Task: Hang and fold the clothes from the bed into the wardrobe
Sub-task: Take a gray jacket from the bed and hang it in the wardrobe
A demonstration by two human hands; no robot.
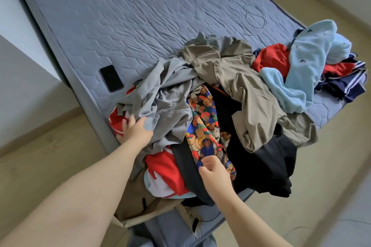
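on the near end of the bed [140,16], the bear cloth [202,118] in the clothes pile [251,90] is pinched by the right hand [215,172] with curled fingers [209,159], the grey cloth [166,106] is touched by the left hand [137,129] (its grip cannot be told), and a pull free is likely needed next.

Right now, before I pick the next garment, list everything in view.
bed: one, blue-grey quilted, under everything
phone: one, black, left edge, apart from pile
cord: one, thin loop, bare cover beyond pile
grey garment: one, grey, pile's left
khaki garment: one, khaki, pile's middle
teddy-bear print garment: one, multicoloured, between grey and black
black garment: one, black, over near edge
light blue fleece: one, light blue, right end
red garment: one, red, under fleece
red-and-white garment: one, red and white, below grey
navy striped garment: one, navy, far right
left hand: one, at grey garment's edge, grip unclear
right hand: one, pinching teddy-bear print garment's lower edge
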